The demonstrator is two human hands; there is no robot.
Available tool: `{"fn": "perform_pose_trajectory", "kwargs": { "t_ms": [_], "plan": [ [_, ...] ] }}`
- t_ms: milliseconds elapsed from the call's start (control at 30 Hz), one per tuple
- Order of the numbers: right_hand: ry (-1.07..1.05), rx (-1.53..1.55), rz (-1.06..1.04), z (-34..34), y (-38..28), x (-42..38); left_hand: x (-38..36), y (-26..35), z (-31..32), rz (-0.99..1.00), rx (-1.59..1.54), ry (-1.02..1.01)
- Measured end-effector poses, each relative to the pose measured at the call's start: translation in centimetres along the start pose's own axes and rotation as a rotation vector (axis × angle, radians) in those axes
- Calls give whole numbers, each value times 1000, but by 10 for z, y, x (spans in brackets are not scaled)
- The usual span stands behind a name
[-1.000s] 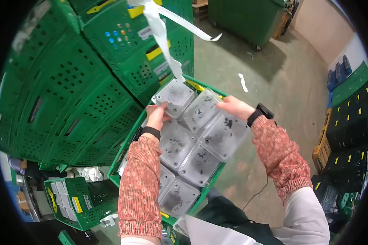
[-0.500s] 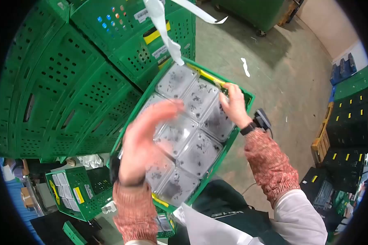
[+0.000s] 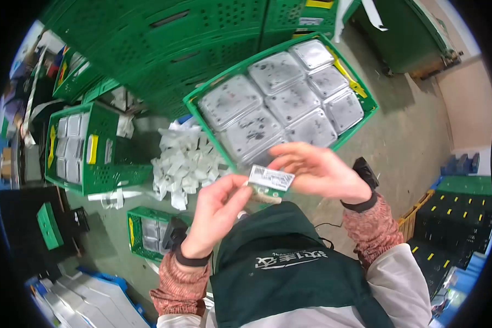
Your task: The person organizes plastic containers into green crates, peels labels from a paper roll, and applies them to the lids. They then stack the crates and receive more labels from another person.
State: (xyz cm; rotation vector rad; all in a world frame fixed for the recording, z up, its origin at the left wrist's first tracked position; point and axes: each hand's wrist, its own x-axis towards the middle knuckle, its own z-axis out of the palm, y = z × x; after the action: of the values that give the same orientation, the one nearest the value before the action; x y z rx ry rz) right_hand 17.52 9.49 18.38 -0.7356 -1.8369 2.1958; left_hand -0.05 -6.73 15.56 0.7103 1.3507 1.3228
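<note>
A roll of white barcode labels point(image 3: 270, 179) with green print is pinched between the thumb and fingers of my left hand point(image 3: 218, 210), in front of the dark green apron. My right hand point(image 3: 322, 172) is at the roll's right side, fingers bent and partly apart; whether its fingertips grip the label is unclear. Just beyond both hands stands a green crate point(image 3: 224, 148) holding several clear-lidded plastic boxes point(image 3: 292, 101) with dark contents.
Stacked green crates point(image 3: 202, 33) rise behind. White paper scraps point(image 3: 180, 164) lie heaped on the floor at left, near a smaller crate of boxes point(image 3: 101, 164) and another low crate point(image 3: 136, 235). Black crates point(image 3: 448, 218) stand at right.
My hands have left the crate's boxes and come together near my apron, with the label roll now in my left hand. The view has shifted, showing more of the floor at left.
</note>
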Motion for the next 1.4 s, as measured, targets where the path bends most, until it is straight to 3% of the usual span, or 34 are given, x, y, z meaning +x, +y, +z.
{"fn": "perform_pose_trajectory", "kwargs": {
  "t_ms": [67,100,200,367,433,467,533,600,667,733,800,867,900,933,1000,1067,1133,1233,1333,1400],
  "plan": [
    [-116,-390,-50,38,-9,14,-14,-19,-14,34,-106,61],
    [-71,-489,-197,51,-1,19,-23,-26,-24,48,-95,78],
    [47,-684,-329,83,9,22,-41,-51,-49,62,-60,138],
    [21,-698,-425,102,28,34,-56,-64,-35,40,-134,260],
    [271,-696,-442,80,29,61,-58,-82,-35,46,-14,259],
    [393,-687,-447,62,27,80,-59,-91,-40,-8,-136,199],
    [680,-619,-164,10,22,132,-57,-85,-46,-84,-165,225],
    [690,-647,-334,-18,74,191,-53,-72,-54,-137,-128,190],
    [650,-730,-343,-18,118,233,-38,-78,-65,198,308,173],
    [679,-826,-299,-20,167,267,-28,-76,-69,125,235,177],
    [634,-1134,-71,-15,172,271,-21,-69,-69,38,109,210],
    [574,-1303,-93,-13,146,260,-10,-57,-63,-49,-85,283],
    [599,-1505,-240,-14,129,247,-3,-59,-63,-26,-50,347],
    [568,-1554,-164,-16,115,240,1,-63,-65,-14,-73,342],
    [479,-1311,-272,-7,94,212,10,-67,-73,31,-118,325],
    [-193,-477,-17,17,64,172,17,-61,-71,47,-155,303],
    [-351,-299,9,44,44,125,19,-60,-68,44,-140,255],
    [-194,-496,5,51,29,102,17,-63,-74,5,-95,210],
    [-85,-455,1,53,36,89,17,-64,-55,-27,-149,271],
    [130,-500,-181,33,62,96,12,-70,-51,-71,-82,223]
  ]
}}
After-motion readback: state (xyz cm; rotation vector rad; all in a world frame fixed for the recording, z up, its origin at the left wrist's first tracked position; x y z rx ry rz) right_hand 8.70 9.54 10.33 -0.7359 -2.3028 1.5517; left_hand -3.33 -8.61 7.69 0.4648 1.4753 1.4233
